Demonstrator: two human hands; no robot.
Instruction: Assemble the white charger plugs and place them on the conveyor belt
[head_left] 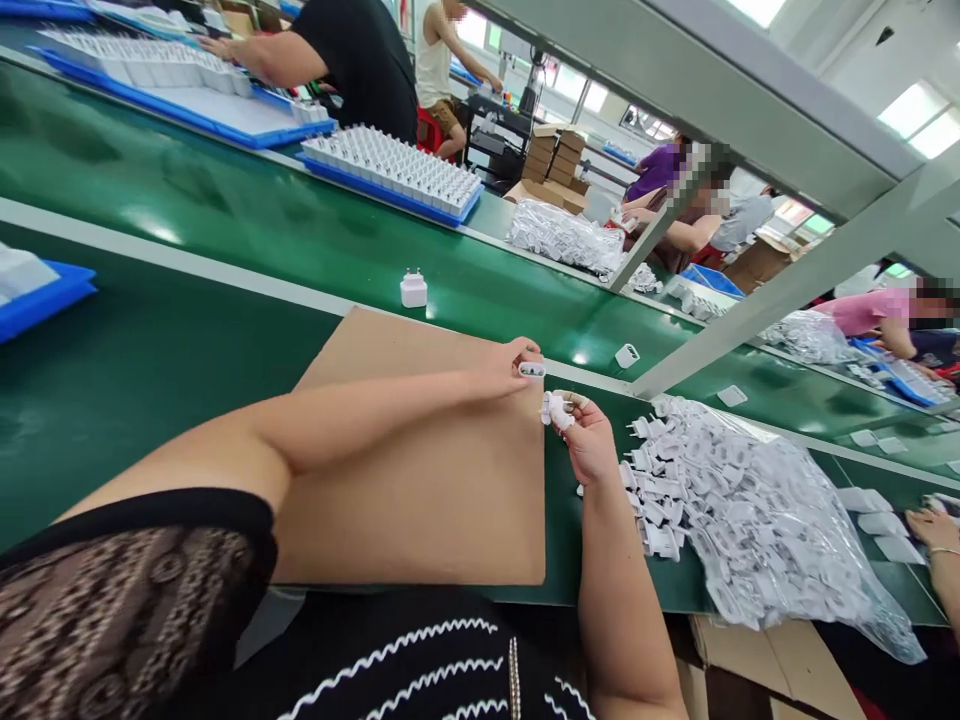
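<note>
My left hand (pixel 501 372) is closed around a white charger housing (pixel 532 370), its open end towards me and small parts showing inside. Just right of it and slightly lower, my right hand (pixel 591 442) pinches a white plug piece (pixel 558 412); whether it holds more than one is hard to make out. The two pieces are apart. Beneath my left arm lies a flat brown cardboard sheet (pixel 420 480). Close to my right forearm, a heap of white plug pieces (pixel 667 470) with pins spills from a clear plastic bag (pixel 802 540).
On the green conveyor belt (pixel 300 250) stand a white charger (pixel 413 290) and another housing (pixel 627 356). Blue trays of chargers (pixel 390 170) line the far side, where co-workers sit. A slanted metal post (pixel 750 285) rises ahead on the right. A co-worker's hand (pixel 934 530) is at far right.
</note>
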